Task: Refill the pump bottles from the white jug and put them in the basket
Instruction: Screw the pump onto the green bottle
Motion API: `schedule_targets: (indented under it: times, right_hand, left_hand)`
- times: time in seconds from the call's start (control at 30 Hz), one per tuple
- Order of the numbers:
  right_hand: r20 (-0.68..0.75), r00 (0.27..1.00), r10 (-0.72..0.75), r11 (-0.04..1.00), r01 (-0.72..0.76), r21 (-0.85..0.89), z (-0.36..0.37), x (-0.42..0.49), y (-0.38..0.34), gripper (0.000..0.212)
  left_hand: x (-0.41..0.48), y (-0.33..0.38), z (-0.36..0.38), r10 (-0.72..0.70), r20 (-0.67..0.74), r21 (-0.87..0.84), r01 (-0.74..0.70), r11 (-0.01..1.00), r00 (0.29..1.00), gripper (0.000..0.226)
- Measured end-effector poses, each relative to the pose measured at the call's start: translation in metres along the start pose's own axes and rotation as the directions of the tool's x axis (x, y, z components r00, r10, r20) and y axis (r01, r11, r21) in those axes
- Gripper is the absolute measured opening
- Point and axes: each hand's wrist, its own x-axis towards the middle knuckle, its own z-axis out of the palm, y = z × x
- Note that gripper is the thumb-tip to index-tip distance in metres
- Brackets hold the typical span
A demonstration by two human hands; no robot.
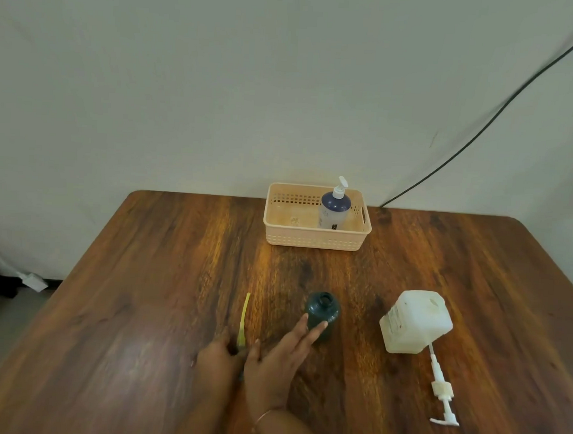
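Pump (243,320): yellow, flat on bench (141,292) at 7 o'clock, dip tube toward 12; left hand (216,362) covers its head, grip unclear.
Bottle (322,313): centre, uncapped, upright, ready for filling; right hand (279,356) steadies it, fingers spread.
Basket (315,241): 12 o'clock, holds one finished bottle.
Jug (415,321): 3 o'clock, its white pump out at 5.

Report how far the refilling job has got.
Done: one pump bottle with its pump on stands in the basket. In hand: the dark bottle stands uncapped; the right hand touches it, and the left hand is at a yellow pump. Left: pouring from the white jug, capping, basketing. A white pump lies loose.
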Motion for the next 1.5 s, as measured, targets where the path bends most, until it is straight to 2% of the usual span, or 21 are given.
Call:
schedule_targets:
  times: [0.13, 0.23, 0.33, 0.43, 0.53, 0.67, 0.77, 0.87, 0.93, 1.0, 1.03, 1.07, 1.1, 1.17, 1.3, 1.37, 1.5]
  right_hand:
    - [0.010, 1.000, -0.002, 0.999, 0.001, 0.035, 0.007, -0.005, 0.001, 0.095]
    - [0.036, 0.999, -0.022, 1.000, 0.022, 0.011, 0.008, -0.012, 0.002, 0.089]
    - [0.098, 0.983, -0.157, 0.988, 0.155, 0.021, -0.001, -0.018, 0.009, 0.074]
    - [0.132, 0.929, -0.345, 0.939, 0.343, 0.037, -0.022, -0.011, 0.002, 0.062]
    - [0.138, 0.866, -0.480, 0.877, 0.471, 0.093, -0.046, 0.000, -0.009, 0.052]
    - [0.135, 0.791, -0.597, 0.802, 0.591, 0.082, -0.089, 0.023, -0.016, 0.050]
    - [0.163, 0.727, -0.667, 0.735, 0.677, -0.014, -0.123, 0.044, -0.018, 0.045]
    - [0.150, 0.679, -0.719, 0.670, 0.734, -0.110, -0.146, 0.063, -0.014, 0.044]
    - [0.095, 0.677, -0.730, 0.666, 0.735, -0.128, -0.154, 0.071, -0.013, 0.041]
    - [0.021, 0.729, -0.684, 0.726, 0.684, -0.071, -0.159, 0.075, -0.015, 0.039]
    - [-0.031, 0.765, -0.643, 0.766, 0.642, -0.023, -0.161, 0.076, -0.017, 0.038]
    - [-0.090, 0.799, -0.594, 0.801, 0.598, 0.026, -0.163, 0.077, -0.019, 0.037]
    - [-0.140, 0.827, -0.545, 0.827, 0.558, 0.074, -0.164, 0.077, -0.020, 0.035]
    - [-0.182, 0.851, -0.492, 0.845, 0.517, 0.138, -0.169, 0.079, -0.019, 0.030]
    - [-0.128, 0.876, -0.465, 0.858, 0.482, 0.177, -0.170, 0.077, -0.014, 0.029]
    - [-0.118, 0.883, -0.454, 0.866, 0.468, 0.175, -0.168, 0.077, -0.010, 0.033]
    - [-0.146, 0.874, -0.463, 0.864, 0.482, 0.145, -0.168, 0.078, -0.013, 0.026]
  left_hand:
    - [0.002, -0.002, 0.000, 0.024, 0.003, 0.115, -0.024, 0.993, 1.000, 0.011]
    - [-0.001, 0.004, -0.005, -0.034, -0.033, -0.021, 0.034, 0.999, 0.999, 0.018]
    - [-0.011, 0.019, -0.011, -0.087, -0.074, -0.218, 0.069, 0.974, 0.993, 0.024]
    - [-0.020, 0.047, -0.020, -0.056, 0.024, -0.452, 0.061, 0.890, 0.998, 0.028]
    - [-0.024, 0.075, -0.028, -0.008, 0.109, -0.589, 0.071, 0.805, 0.994, 0.031]
    - [-0.029, 0.108, -0.033, 0.112, 0.162, -0.584, 0.003, 0.812, 0.980, 0.043]
    - [-0.030, 0.128, -0.039, 0.221, 0.307, -0.603, 0.010, 0.798, 0.926, 0.060]
    - [-0.034, 0.142, -0.040, 0.308, 0.464, -0.652, 0.084, 0.753, 0.831, 0.072]
    - [-0.032, 0.144, -0.040, 0.310, 0.503, -0.701, 0.171, 0.693, 0.807, 0.061]
    - [-0.026, 0.142, -0.038, 0.272, 0.474, -0.739, 0.210, 0.641, 0.837, 0.043]
    - [-0.021, 0.139, -0.035, 0.253, 0.409, -0.713, 0.134, 0.688, 0.877, 0.039]
    - [-0.014, 0.135, -0.030, 0.244, 0.319, -0.611, 0.002, 0.792, 0.916, 0.040]
    - [-0.009, 0.132, -0.023, 0.268, 0.260, -0.458, -0.126, 0.880, 0.928, 0.047]
    - [-0.002, 0.128, -0.007, 0.310, 0.280, -0.212, -0.256, 0.943, 0.909, 0.063]
    - [0.005, 0.120, 0.024, 0.277, 0.353, -0.141, -0.242, 0.960, 0.894, 0.081]
    - [0.008, 0.117, 0.032, 0.271, 0.352, -0.096, -0.254, 0.962, 0.896, 0.080]
    - [0.011, 0.114, 0.041, 0.278, 0.321, -0.075, -0.269, 0.960, 0.905, 0.074]
